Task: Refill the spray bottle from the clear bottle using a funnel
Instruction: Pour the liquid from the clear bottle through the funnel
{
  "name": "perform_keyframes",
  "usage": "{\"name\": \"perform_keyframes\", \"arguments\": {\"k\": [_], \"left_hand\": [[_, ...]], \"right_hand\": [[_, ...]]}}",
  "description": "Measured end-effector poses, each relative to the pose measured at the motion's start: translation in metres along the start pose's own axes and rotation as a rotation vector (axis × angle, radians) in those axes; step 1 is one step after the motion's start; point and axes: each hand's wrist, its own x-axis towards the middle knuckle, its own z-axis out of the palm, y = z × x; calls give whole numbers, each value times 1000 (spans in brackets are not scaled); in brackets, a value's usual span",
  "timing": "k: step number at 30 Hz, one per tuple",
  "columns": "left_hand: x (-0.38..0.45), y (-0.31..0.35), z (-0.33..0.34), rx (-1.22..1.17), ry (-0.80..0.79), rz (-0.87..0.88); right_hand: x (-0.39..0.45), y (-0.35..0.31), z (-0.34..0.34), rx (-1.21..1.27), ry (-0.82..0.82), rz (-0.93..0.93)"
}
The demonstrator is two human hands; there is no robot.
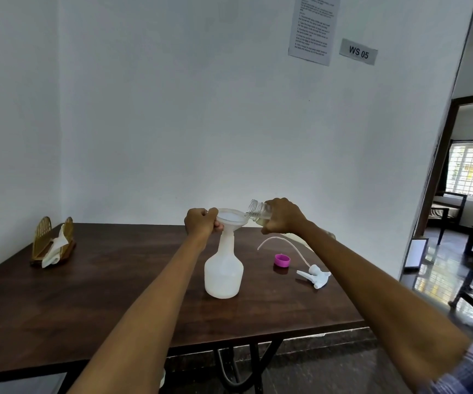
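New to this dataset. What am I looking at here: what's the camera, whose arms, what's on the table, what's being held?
There is no machine here. One wide-angle camera is worn on a person's head and looks forward and down, so the two bare arms reaching in from the bottom are the wearer's own.

The left hand grips the rim of a white funnel that sits in the neck of a white spray bottle, standing upright on a dark wooden table. The right hand holds a clear bottle tipped on its side, its open mouth at the funnel's edge; a little pale liquid shows inside.

Lying on the table to the right: a pink cap and the white spray trigger head with its thin tube. At far left stands a golden holder with tissues. A sign on the wall reads WS 05.
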Motion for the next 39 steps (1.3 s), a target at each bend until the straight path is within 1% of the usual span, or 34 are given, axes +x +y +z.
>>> {"name": "perform_keyframes", "arguments": {"k": [16, 32, 39], "left_hand": [[-4, 2, -1, -9, -8, -8], [-1, 1, 0, -19, -12, -31], [-2, 2, 0, -24, -9, -28]], "right_hand": [[0, 0, 0, -8, -14, 9], [2, 0, 0, -58, -21, -32], [4, 1, 0, -43, -18, -28]]}}
